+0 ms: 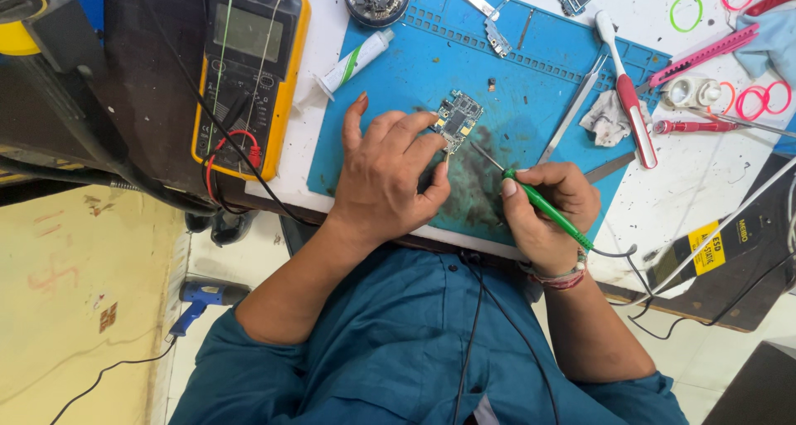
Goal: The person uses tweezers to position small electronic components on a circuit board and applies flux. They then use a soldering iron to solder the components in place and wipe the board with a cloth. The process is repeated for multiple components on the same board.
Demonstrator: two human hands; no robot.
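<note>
Pinning a small circuit board (457, 120) to the blue mat (531, 52), the left hand (385, 176) curls its fingers over it — the right hand (547, 213) pinches a green soldering iron (543, 205) (tip beside the board), yellow multimeter (249, 68) well apart.

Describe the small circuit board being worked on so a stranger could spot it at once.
Start at the blue work mat in the middle of the bench. Just above the left hand, its fingers pin a small circuit board, with metal shields. Unlike the loose board at the mat's top edge, the green-handled iron points at it.
</note>
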